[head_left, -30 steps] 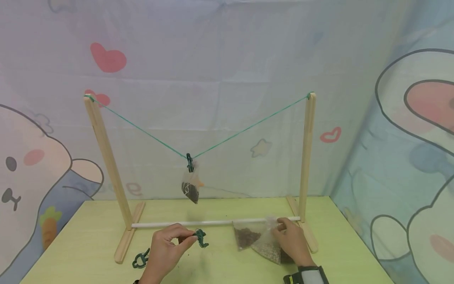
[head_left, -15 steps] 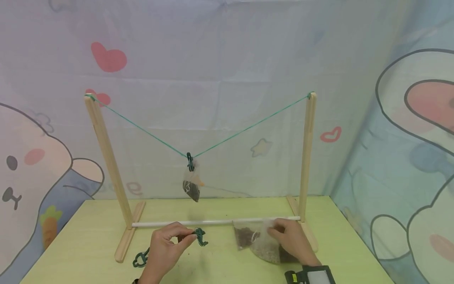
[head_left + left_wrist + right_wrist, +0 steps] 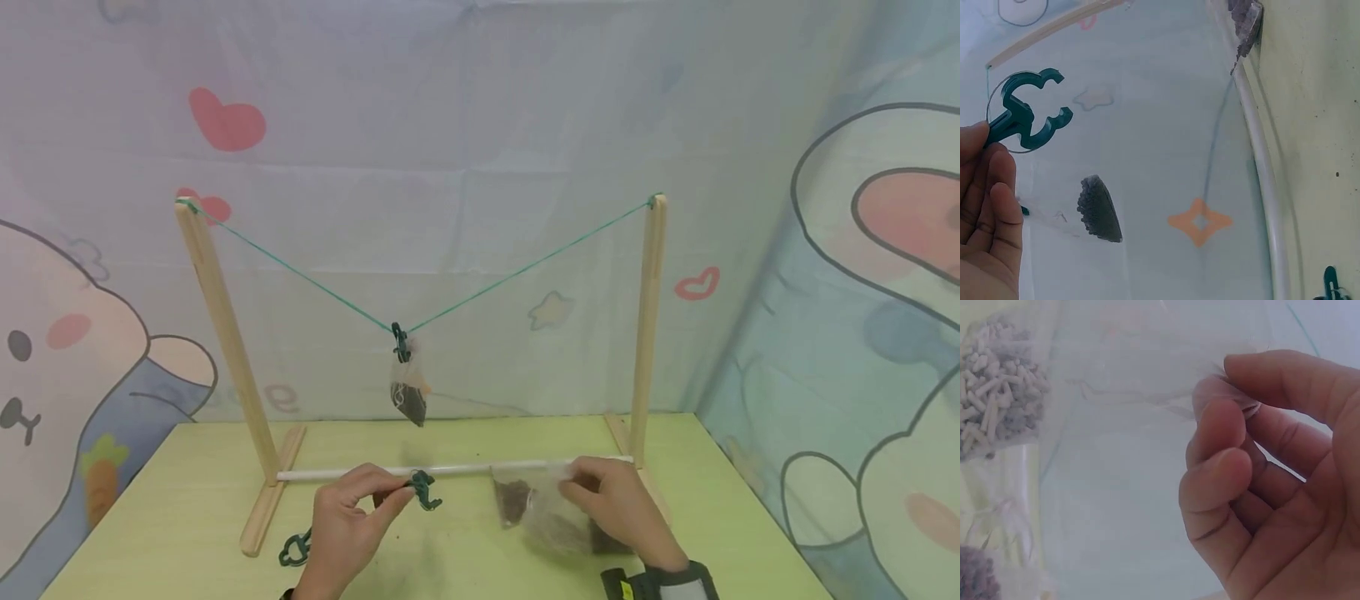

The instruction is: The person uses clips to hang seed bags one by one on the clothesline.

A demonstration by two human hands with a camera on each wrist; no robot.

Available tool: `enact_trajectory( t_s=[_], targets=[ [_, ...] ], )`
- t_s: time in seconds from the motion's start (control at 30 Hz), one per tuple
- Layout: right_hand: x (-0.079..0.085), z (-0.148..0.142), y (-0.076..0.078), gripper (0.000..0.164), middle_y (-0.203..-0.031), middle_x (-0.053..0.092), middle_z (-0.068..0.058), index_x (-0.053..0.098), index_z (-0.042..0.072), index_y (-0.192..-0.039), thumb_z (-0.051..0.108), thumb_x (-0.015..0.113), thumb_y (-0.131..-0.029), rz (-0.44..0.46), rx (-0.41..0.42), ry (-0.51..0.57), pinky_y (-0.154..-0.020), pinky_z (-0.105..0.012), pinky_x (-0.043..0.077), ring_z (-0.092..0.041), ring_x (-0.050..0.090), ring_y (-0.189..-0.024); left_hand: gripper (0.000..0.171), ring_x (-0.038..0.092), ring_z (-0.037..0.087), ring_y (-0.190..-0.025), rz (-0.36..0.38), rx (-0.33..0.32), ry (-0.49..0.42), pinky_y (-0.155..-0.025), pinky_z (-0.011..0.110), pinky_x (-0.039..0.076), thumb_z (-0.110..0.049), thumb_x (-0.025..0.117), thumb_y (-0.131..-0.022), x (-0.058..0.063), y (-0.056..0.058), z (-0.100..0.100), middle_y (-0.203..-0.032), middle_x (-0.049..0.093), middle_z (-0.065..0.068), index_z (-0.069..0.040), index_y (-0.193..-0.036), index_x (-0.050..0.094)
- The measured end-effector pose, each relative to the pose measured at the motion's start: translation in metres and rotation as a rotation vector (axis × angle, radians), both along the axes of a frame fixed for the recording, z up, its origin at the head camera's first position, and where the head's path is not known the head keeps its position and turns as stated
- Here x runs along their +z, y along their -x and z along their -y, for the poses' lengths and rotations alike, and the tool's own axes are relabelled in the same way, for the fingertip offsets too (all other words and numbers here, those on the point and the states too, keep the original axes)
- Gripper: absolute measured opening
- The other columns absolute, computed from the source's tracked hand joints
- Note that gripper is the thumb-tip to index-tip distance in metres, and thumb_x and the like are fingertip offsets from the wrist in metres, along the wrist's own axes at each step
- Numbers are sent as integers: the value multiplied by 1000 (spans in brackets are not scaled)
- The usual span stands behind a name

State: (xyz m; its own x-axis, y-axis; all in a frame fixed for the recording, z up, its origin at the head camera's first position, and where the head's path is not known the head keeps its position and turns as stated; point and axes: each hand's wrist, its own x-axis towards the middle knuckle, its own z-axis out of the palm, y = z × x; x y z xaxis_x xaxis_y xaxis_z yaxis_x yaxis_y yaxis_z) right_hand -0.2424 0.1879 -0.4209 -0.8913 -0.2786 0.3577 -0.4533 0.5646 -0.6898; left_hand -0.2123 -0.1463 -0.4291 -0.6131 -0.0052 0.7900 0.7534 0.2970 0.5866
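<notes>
In the head view my left hand [image 3: 348, 518] pinches a dark green plant clip [image 3: 425, 490] by its handles; the left wrist view shows the clip's two curved prongs [image 3: 1054, 119] spread apart. My right hand [image 3: 621, 507] pinches the top of a clear bag [image 3: 553, 523], whose pale stick-like pellets [image 3: 1000, 390] show in the right wrist view. Beside it on the table lies a bag of reddish-brown granules [image 3: 513, 502]. A dark-filled bag [image 3: 609, 540] is partly hidden under my right hand. Another green clip [image 3: 296, 550] lies left of my left wrist.
A green string [image 3: 517, 273] sags between two wooden posts [image 3: 651, 333]. A green clip [image 3: 401, 343] on it holds a hanging bag of dark material [image 3: 408, 402]. A white rod [image 3: 465, 469] joins the posts low down, behind my hands. Patterned cloth [image 3: 480, 125] hangs behind.
My right hand has shifted its grip on the pellet bag's top and moved slightly left; the bag now looks blurred and partly raised. The left hand with its clip has barely moved.
</notes>
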Motion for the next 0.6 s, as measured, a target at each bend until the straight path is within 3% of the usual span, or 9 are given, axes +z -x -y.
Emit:
enact_trajectory(
  t_s=[0.17,0.3,0.6],
  targets=[
    [14,19,-3,23,-69,56,13,66,18,-74,6,75,-93,-118,16,26,-57,-22,44,0,45,-59,22,56,9,-62,-75,69,30,-59,20,47,10,84,-77,24,0,-1,-75,70,0,-8,-89,82],
    [23,34,3,19,-71,61,13,70,17,-78,3,75,-91,-194,33,48,-58,-22,46,0,47,-60,25,58,11,-70,-156,73,60,-65,22,45,13,82,-78,44,3,0,-82,71,4,-5,-95,81],
    [44,57,19,11,-71,68,9,78,12,-86,3,75,-91,-311,18,112,-59,-23,51,0,57,-59,19,56,14,-72,-274,99,83,-67,22,42,12,81,-80,90,21,-1,-84,71,7,0,-95,80]
  ],
)
